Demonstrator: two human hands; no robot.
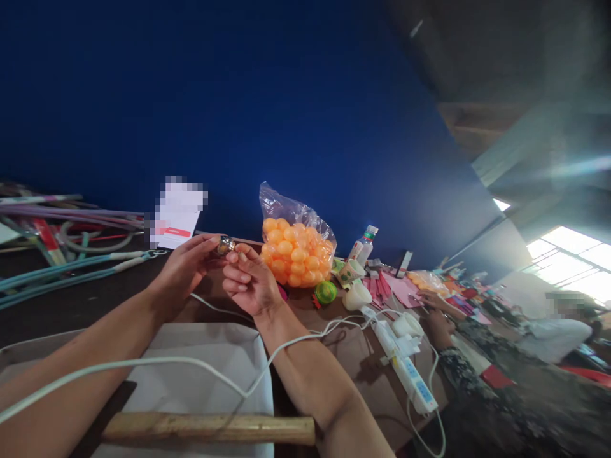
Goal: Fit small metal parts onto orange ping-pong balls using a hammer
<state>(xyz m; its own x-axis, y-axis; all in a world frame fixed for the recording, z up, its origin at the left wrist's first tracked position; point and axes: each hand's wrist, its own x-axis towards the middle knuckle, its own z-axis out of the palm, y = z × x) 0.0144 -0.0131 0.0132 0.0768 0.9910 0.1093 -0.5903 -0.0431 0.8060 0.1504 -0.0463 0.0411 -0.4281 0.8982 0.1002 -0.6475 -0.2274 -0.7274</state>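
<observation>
A white cable [191, 360] hangs nearest us, crossing in front of both our forearms below the grip, and under it a wooden stick [210, 428] lies across a white tray [210, 340] on our side of the grip. Our left hand [184, 267] is closed on a small shiny metal piece [225, 244], held up between thumb and fingers; our right hand [252, 280] meets it from the right, thumb and forefinger together at its edge, though we cannot tell whether they pinch part of it. The piece is small and looks smooth, so we judge that a loosened left pinch, or a push from the right fingertips, could send it down onto the brown tabletop [305, 312]. The cable worries us too: it runs right of the grip toward a power strip [408, 369], and a lifted forearm could snag it and jolt our hold. Just right of the right hand stands a clear bag of orange balls [298, 254]; a careless knuckle swung outward might tip it toward the green ball [326, 292] beside it. Farther right, well apart from our grip, a co-worker's hand [440, 327] is over pink sheets [398, 289].
</observation>
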